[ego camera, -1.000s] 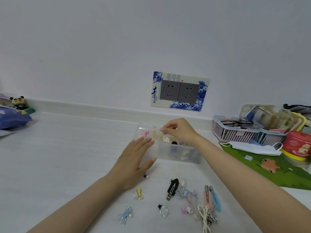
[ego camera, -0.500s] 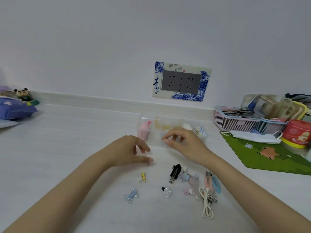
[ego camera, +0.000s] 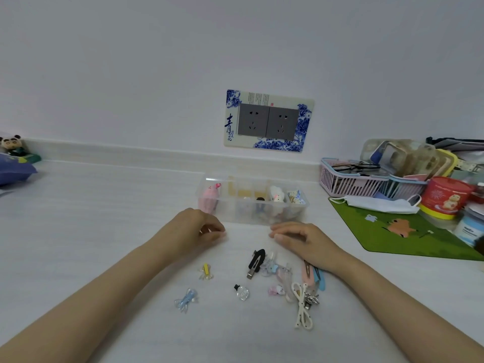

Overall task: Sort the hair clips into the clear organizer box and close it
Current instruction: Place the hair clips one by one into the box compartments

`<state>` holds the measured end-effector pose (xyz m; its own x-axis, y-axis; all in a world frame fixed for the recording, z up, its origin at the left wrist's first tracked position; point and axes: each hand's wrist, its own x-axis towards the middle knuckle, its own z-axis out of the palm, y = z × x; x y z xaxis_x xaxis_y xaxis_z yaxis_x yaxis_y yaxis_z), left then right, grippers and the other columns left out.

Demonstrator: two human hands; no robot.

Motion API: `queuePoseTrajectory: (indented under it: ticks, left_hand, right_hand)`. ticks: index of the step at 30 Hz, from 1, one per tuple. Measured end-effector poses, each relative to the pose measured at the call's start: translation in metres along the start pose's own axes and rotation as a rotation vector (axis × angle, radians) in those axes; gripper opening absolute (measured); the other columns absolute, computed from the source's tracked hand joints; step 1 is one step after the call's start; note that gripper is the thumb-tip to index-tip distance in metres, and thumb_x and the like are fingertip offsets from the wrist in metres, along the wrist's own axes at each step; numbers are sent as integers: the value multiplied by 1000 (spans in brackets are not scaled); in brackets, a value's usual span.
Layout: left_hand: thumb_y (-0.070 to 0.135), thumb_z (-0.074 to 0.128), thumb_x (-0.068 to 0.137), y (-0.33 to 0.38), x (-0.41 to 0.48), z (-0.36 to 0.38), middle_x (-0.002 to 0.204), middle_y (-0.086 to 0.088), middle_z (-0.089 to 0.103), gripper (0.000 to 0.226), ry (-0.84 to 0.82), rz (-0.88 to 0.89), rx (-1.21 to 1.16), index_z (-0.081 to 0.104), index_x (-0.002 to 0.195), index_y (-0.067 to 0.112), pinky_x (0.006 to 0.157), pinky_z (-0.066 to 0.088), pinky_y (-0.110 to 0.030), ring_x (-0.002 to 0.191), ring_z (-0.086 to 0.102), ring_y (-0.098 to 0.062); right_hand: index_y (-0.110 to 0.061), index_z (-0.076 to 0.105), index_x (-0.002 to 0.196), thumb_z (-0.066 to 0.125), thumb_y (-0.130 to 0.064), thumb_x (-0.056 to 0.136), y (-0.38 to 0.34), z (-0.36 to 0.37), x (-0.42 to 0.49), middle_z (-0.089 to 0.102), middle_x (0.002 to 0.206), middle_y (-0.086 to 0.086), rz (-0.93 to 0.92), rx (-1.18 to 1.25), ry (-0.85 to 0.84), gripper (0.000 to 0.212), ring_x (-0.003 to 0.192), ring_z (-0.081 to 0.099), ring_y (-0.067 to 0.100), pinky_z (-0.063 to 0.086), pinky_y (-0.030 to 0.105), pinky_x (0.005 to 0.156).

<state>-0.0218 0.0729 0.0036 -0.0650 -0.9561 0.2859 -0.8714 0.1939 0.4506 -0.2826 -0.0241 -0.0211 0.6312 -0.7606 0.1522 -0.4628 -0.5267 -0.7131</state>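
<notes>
The clear organizer box [ego camera: 298,205] stands open on the white table near the wall, its compartments holding pink, yellow, white and blue clips. My left hand [ego camera: 199,229] rests in front of its left end with thumb and fingers pinched, apparently on a tiny clip I can barely see. In front of the box's right end, my right hand [ego camera: 298,239] lies palm down, loosely curled, holding nothing. Loose clips lie nearer me: a black clip [ego camera: 256,263], a yellow clip [ego camera: 206,271], a blue bow [ego camera: 186,301], a clear clip [ego camera: 242,292], pink and blue snap clips [ego camera: 311,276] and a white dotted bow [ego camera: 302,307].
To the right lie a green mat [ego camera: 408,231], a face mask [ego camera: 379,204], a pink basket [ego camera: 348,184] and a red tin [ego camera: 445,197]. A wall socket [ego camera: 268,121] sits behind the box. A panda toy [ego camera: 10,144] and a blue pouch [ego camera: 13,170] are at far left.
Both hands have drawn back from the box to the table in front of it. The small clip that lay by my left hand is no longer on the table.
</notes>
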Motion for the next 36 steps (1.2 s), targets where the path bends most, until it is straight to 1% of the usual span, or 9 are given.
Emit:
queuePoseTrajectory:
  ticks: [4, 11, 15, 17, 23, 27, 31, 33, 36]
  left_hand:
    - [22, 66, 84, 24, 12, -5, 70, 17, 66, 10, 173, 61, -197, 73, 89, 19, 66, 47, -10, 73, 64, -5]
    - [32, 62, 86, 52, 72, 1, 93, 5, 75, 19, 340, 62, -117, 73, 96, 21, 74, 52, -26, 75, 64, -6]
    - [38, 55, 89, 47, 82, 21, 121, 5, 65, 33, 199, 7, 49, 63, 116, 22, 90, 38, -28, 115, 56, -15]
    - [42, 53, 89, 43, 76, 24, 127, 5, 61, 37, 201, 44, 59, 59, 121, 23, 94, 36, -28, 121, 50, -15]
    - [48, 56, 83, 34, 28, 10, 104, 16, 67, 27, 131, 166, -18, 67, 99, 29, 102, 35, -24, 97, 57, 2]
    - [63, 55, 73, 21, -9, -4, 88, 24, 64, 35, 99, 124, -60, 67, 89, 35, 77, 41, -12, 90, 53, 7]
    - [79, 58, 54, 5, -31, -19, 92, 24, 62, 50, -223, -27, -93, 65, 88, 44, 69, 47, -15, 81, 56, 0]
    - [73, 66, 54, 2, -38, -22, 93, 24, 60, 45, -356, -76, -90, 63, 90, 47, 71, 48, -16, 78, 55, 1]
    - [56, 76, 62, 1, -43, -22, 93, 23, 60, 33, -359, -90, -109, 64, 89, 43, 69, 47, -14, 76, 53, 0]
  right_hand:
    - [-36, 70, 104, 61, -45, 84, 3, 3, 3, 61, 122, -17, -2, -20, 5, 24, 116, 52, -5, 39, 25, 105]
    - [-38, 69, 104, 62, -44, 84, 1, 3, 1, 60, 120, -20, -34, -60, 12, 22, 117, 50, -3, 39, 30, 107]
    - [-37, 69, 105, 61, -45, 84, 1, 2, 0, 60, 122, -18, -32, -47, -6, 24, 119, 49, -2, 38, 30, 107]
    - [-34, 70, 105, 62, -44, 84, 1, 2, -1, 60, 123, -16, -32, -26, -15, 24, 119, 50, -3, 38, 27, 106]
    - [-30, 73, 97, 67, -40, 82, -13, 1, -2, 70, 105, -14, 9, 98, -45, 19, 103, 60, -5, 43, 21, 97]
    - [-26, 75, 89, 70, -44, 77, -29, 8, -4, 70, 92, -14, 28, 107, -67, 22, 89, 62, -5, 45, 17, 86]
    - [-24, 73, 77, 75, -47, 71, -35, 15, -3, 67, 91, -10, 54, 33, -38, 25, 91, 62, 5, 47, 25, 88]
    - [-23, 72, 74, 77, -47, 69, -37, 18, -3, 66, 93, -8, 70, 22, -35, 25, 93, 61, 7, 47, 26, 88]
    - [-19, 73, 73, 80, -41, 68, -43, 21, -5, 69, 87, -6, 101, 79, -28, 23, 84, 64, 6, 49, 22, 81]
